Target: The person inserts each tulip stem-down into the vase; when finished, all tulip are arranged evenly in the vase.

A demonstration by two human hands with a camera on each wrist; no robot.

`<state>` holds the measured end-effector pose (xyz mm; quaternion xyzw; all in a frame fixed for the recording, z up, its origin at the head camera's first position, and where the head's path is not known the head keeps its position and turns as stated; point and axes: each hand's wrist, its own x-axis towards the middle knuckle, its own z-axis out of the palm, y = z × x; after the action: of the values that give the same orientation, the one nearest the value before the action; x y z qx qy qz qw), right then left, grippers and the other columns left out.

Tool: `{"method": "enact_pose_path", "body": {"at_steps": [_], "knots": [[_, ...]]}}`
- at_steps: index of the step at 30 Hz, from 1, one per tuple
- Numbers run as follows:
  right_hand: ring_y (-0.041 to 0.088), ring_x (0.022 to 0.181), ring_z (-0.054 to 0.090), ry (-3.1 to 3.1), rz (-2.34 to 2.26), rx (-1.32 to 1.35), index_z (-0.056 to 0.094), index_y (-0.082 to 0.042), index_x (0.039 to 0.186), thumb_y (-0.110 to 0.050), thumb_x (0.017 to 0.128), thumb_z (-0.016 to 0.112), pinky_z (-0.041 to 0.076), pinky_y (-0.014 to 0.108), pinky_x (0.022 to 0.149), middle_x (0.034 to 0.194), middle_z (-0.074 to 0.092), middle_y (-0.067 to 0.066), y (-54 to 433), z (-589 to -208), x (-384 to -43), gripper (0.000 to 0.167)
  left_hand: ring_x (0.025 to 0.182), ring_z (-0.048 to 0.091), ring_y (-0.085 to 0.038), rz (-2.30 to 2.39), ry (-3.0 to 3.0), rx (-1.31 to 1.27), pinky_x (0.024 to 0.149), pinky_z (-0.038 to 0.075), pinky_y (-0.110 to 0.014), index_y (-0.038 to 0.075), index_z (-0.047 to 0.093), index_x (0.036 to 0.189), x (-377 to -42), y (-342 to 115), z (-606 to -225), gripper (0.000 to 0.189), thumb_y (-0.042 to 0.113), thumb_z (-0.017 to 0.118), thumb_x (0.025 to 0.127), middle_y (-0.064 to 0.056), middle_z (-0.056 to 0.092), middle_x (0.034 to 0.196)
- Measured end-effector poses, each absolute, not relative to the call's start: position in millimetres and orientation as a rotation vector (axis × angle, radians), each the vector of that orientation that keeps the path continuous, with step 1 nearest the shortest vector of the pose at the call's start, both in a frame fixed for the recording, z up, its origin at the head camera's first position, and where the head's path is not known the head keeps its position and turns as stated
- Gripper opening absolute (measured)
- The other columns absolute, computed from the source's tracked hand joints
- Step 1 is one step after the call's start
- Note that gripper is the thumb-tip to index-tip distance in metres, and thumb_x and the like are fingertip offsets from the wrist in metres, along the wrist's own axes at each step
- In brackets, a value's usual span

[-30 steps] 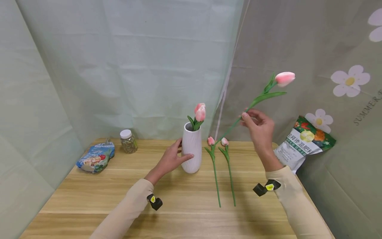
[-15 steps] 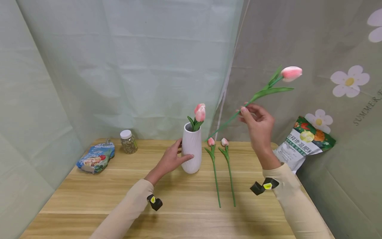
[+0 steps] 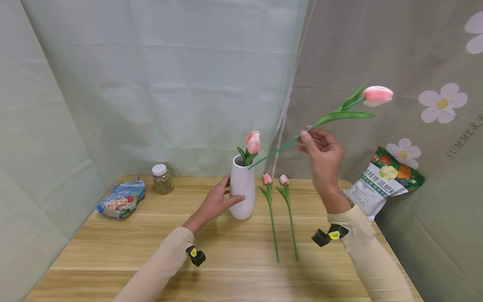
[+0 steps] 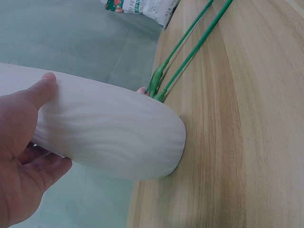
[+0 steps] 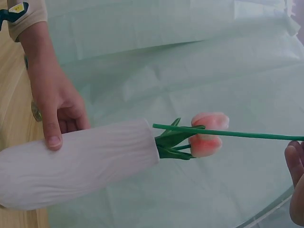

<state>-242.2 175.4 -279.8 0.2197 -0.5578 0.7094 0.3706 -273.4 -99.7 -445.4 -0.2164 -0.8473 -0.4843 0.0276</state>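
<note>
A white ribbed vase [image 3: 242,191] stands upright on the wooden table, with two pink tulips [image 3: 253,144] in it. My left hand [image 3: 218,199] grips its side, thumb across the front and fingers behind. Up and to the right, my right hand [image 3: 326,157] pinches an artificial tulip [image 3: 378,96] by its green stem, the bloom pointing up to the right. In the right wrist view, the lower end of that stem [image 5: 228,134] appears close to the vase's mouth; whether they touch I cannot tell. Two more tulips [image 3: 272,218] lie side by side right of the vase.
At the back left of the table [image 3: 151,251] are a white-lidded jar [image 3: 163,179] and a blue plastic packet [image 3: 122,199]. A green and white bag [image 3: 381,180] leans at the right edge. Cloth curtains [image 3: 181,84] hang behind.
My right hand has shifted slightly left and up, tilting the tulip flatter. Its stem end has swung from above the lying tulips left to the vase's mouth. My left hand and the vase stay put.
</note>
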Motion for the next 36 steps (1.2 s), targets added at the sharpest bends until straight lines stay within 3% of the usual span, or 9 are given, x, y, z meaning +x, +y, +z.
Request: {"method": "enact_pose_path", "body": {"at_steps": [9,29,36], "knots": [[0.022,0.075,0.076,-1.435,1.776,0.573,0.067,0.018,0.103,0.000,0.090,0.076,0.064,0.031,0.067,0.090,0.075,0.016,169.0,-278.5,-240.9,0.023,0.136,0.052,-0.031,-1.500,-2.610,-0.674,0.108,0.051,-0.049,0.006,0.033,0.157,-274.3,-100.2,-446.1,0.088,0.040,0.079,0.090,-0.016,0.051,0.150],[0.013,0.074,0.075,-1.512,1.680,0.681,0.069,0.018,0.097,0.010,0.087,0.074,0.064,0.029,0.066,0.090,0.077,0.002,147.4,-301.6,-242.7,0.014,0.137,0.052,-0.031,-1.509,-2.607,-0.675,0.108,0.051,-0.049,0.007,0.033,0.157,-274.0,-101.0,-445.8,0.087,0.041,0.078,0.091,-0.015,0.051,0.150],[0.009,0.069,0.073,-1.607,1.615,0.694,0.072,0.011,0.092,0.007,0.086,0.076,0.062,0.023,0.062,0.087,0.077,0.006,136.8,-311.7,-242.3,0.008,0.137,0.052,-0.032,-1.517,-2.605,-0.674,0.108,0.051,-0.050,0.007,0.032,0.157,-273.9,-100.3,-445.2,0.089,0.041,0.079,0.090,-0.016,0.051,0.150]]}}
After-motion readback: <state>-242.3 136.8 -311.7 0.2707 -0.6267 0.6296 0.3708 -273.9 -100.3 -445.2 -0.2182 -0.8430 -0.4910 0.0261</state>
